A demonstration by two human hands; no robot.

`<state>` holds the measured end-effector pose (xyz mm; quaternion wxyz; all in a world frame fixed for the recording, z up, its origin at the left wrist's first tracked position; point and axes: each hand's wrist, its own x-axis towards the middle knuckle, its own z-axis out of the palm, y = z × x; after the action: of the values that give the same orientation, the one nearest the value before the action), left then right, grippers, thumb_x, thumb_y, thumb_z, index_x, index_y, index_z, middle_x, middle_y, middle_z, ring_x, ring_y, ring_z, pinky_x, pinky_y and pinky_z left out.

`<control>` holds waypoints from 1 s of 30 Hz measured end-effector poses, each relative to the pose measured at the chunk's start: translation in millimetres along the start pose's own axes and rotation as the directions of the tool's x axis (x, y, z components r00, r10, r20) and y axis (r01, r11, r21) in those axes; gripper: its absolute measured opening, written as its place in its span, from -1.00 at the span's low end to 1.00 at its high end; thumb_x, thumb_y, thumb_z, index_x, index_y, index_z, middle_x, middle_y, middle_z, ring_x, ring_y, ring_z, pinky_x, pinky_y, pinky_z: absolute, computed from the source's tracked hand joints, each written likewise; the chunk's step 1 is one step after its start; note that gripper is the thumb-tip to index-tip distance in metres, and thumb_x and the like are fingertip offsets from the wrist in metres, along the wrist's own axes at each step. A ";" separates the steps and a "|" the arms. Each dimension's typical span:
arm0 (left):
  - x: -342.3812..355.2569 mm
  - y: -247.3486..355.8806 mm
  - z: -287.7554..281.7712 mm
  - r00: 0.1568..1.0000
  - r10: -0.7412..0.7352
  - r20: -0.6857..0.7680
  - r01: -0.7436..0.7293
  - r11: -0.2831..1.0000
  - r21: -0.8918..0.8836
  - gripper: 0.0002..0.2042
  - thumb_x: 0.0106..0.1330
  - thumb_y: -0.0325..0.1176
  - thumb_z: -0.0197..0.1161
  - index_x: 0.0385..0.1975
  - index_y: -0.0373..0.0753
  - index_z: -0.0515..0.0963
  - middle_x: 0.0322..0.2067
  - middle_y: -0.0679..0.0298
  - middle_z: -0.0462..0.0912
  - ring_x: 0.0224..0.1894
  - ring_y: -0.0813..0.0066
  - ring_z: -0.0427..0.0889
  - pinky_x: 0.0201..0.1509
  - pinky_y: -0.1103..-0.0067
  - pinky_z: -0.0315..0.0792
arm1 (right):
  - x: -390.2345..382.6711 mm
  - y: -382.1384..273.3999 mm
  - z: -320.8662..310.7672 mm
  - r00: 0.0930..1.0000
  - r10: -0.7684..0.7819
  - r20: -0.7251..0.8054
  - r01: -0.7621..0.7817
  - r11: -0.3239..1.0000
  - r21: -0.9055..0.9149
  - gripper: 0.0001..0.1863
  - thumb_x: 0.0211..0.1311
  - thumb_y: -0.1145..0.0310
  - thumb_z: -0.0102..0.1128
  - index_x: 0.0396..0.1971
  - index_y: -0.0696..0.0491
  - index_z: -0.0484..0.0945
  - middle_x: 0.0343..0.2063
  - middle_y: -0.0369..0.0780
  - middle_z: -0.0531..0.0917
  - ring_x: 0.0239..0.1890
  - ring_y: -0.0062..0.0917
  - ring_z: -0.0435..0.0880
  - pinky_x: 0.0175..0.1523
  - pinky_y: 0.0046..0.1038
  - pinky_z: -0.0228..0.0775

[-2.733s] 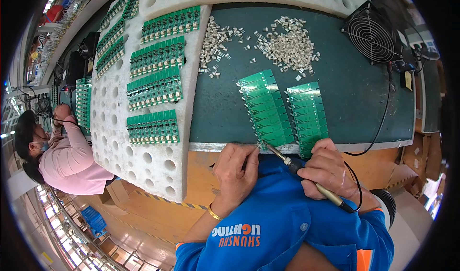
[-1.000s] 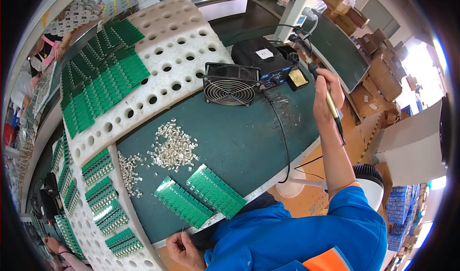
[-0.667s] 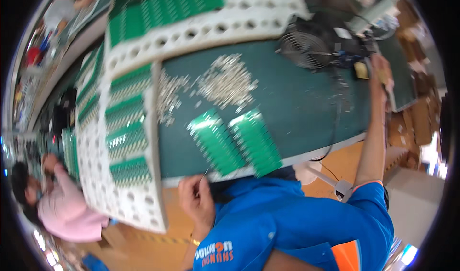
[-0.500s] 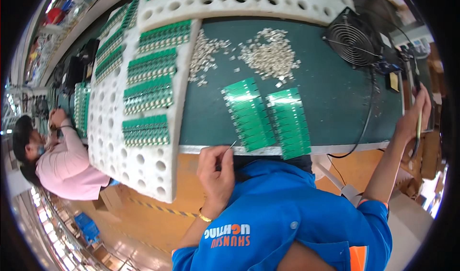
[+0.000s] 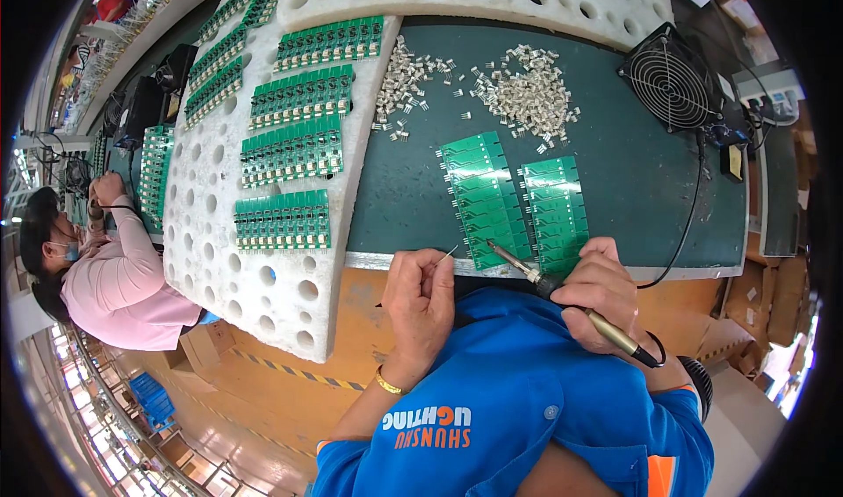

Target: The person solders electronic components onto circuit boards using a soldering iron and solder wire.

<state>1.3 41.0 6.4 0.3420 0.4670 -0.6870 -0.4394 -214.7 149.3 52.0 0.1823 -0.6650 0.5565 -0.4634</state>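
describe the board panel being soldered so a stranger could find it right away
Start at the dark green mat with the small black fan at its far right corner. Two green circuit board panels lie side by side at its near edge. It is the left panel, angled, the one the soldering iron tip touches, held in the right hand.

Green-topped workbench (image 5: 632, 190), white perforated foam sheets (image 5: 219, 260), orange floor (image 5: 263, 392), possibly shelving at far left.
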 end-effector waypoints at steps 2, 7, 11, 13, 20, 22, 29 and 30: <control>-1.5 0.4 1.1 0.998 0.054 0.015 -0.055 0.997 0.047 -0.88 0.29 -0.52 0.39 -0.27 -0.30 0.57 -0.46 0.37 0.41 -0.48 0.66 0.35 -0.45 0.68 0.25 | 1.4 0.8 0.1 1.000 -0.004 0.026 0.004 1.000 0.003 -0.78 0.03 0.45 0.41 -0.27 0.03 0.63 -0.50 -0.28 0.64 -0.50 -0.44 0.56 -0.08 -0.22 0.34; -2.9 3.0 4.6 0.989 0.131 0.061 -0.137 0.986 0.099 -0.72 0.13 -0.50 0.52 -0.17 -0.30 0.63 -0.52 0.37 0.37 -0.52 0.61 0.32 -0.50 0.62 0.21 | -0.6 3.5 4.9 0.998 -0.007 0.056 0.006 1.000 0.022 -0.75 0.00 0.46 0.43 -0.27 0.02 0.64 -0.49 -0.30 0.66 -0.50 -0.45 0.57 -0.10 -0.24 0.33; -1.8 5.1 4.3 0.987 0.129 0.094 -0.142 0.980 0.142 -0.64 0.09 -0.47 0.55 -0.09 -0.29 0.65 -0.53 0.37 0.36 -0.52 0.60 0.32 -0.50 0.61 0.23 | -4.0 5.2 7.5 0.999 0.002 0.041 -0.003 1.000 0.026 -0.76 -0.02 0.46 0.43 -0.28 0.02 0.65 -0.49 -0.30 0.66 -0.50 -0.45 0.57 -0.11 -0.24 0.33; -1.9 5.2 4.0 0.986 0.133 0.097 -0.147 0.977 0.155 -0.63 0.08 -0.47 0.56 -0.08 -0.29 0.65 -0.54 0.37 0.36 -0.53 0.59 0.32 -0.51 0.60 0.23 | -3.5 5.9 9.4 0.999 0.000 0.041 -0.001 0.999 0.038 -0.76 -0.03 0.46 0.44 -0.29 0.02 0.65 -0.50 -0.30 0.66 -0.50 -0.45 0.58 -0.11 -0.24 0.33; -1.9 3.4 4.6 0.980 0.164 0.114 -0.182 0.969 0.167 -0.61 0.05 -0.49 0.57 -0.07 -0.27 0.66 -0.54 0.33 0.39 -0.53 0.54 0.36 -0.50 0.58 0.27 | -1.5 3.8 8.3 0.999 0.010 0.054 -0.012 0.999 0.044 -0.73 -0.03 0.45 0.47 -0.27 0.01 0.65 -0.49 -0.30 0.67 -0.51 -0.45 0.58 -0.10 -0.25 0.32; -2.0 2.7 4.7 0.979 0.163 0.119 -0.182 0.968 0.172 -0.60 0.05 -0.49 0.57 -0.07 -0.26 0.66 -0.54 0.32 0.40 -0.53 0.53 0.37 -0.50 0.57 0.28 | 0.0 1.4 7.5 0.996 0.014 0.092 -0.015 1.000 0.011 -0.73 -0.01 0.43 0.47 -0.25 0.01 0.64 -0.48 -0.30 0.67 -0.51 -0.44 0.58 -0.10 -0.25 0.33; -1.9 1.6 4.3 0.978 0.162 0.129 -0.185 0.964 0.192 -0.60 0.04 -0.48 0.58 -0.07 -0.26 0.66 -0.54 0.31 0.42 -0.55 0.53 0.38 -0.52 0.57 0.28 | 0.4 -2.2 7.3 0.993 -0.013 0.114 0.021 0.997 -0.069 -0.69 -0.01 0.39 0.51 -0.23 -0.01 0.63 -0.51 -0.32 0.64 -0.50 -0.47 0.59 -0.07 -0.25 0.34; -1.8 1.7 4.4 0.979 0.159 0.129 -0.182 0.964 0.192 -0.60 0.05 -0.48 0.58 -0.07 -0.26 0.67 -0.54 0.31 0.42 -0.55 0.53 0.38 -0.52 0.57 0.28 | 1.3 -3.3 6.4 0.991 -0.014 0.136 0.026 0.996 -0.083 -0.68 -0.02 0.39 0.52 -0.23 -0.02 0.63 -0.51 -0.33 0.64 -0.50 -0.48 0.59 -0.07 -0.25 0.34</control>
<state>-2.6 44.3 6.2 0.2901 0.4129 -0.7841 -0.3614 -207.7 147.4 51.8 0.1865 -0.7075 0.5553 -0.3953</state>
